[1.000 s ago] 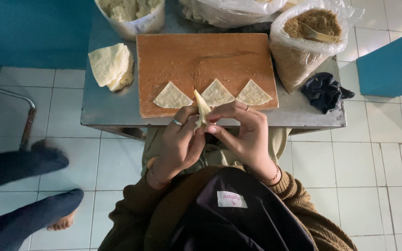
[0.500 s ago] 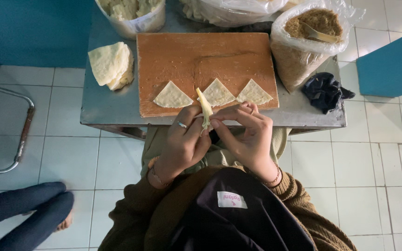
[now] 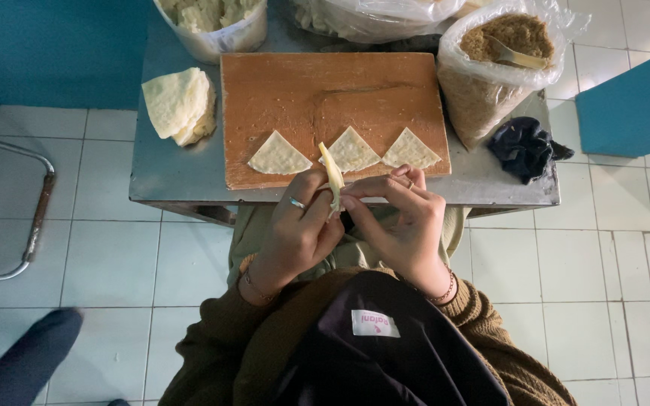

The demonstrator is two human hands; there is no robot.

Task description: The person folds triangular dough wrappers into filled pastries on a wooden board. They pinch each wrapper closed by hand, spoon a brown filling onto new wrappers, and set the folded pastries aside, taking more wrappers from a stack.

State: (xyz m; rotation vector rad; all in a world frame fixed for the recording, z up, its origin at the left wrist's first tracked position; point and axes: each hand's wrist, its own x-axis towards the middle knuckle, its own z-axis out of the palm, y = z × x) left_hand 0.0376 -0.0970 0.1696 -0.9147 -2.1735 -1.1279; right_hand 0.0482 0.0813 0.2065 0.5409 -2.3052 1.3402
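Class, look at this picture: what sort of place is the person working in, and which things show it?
Probably a small food-making workspace, perhaps a home kitchen: folded pastry triangles on a wooden board, a bag of filling, and a stack of wrappers.

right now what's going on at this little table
A seated person pinches a thin pale pastry sheet between the left hand and right hand, folding it edge-up just in front of the metal table. Three folded triangles lie in a row on the wooden board. A stack of wrappers sits to the left, and an open bag of brown filling with a spoon to the right.
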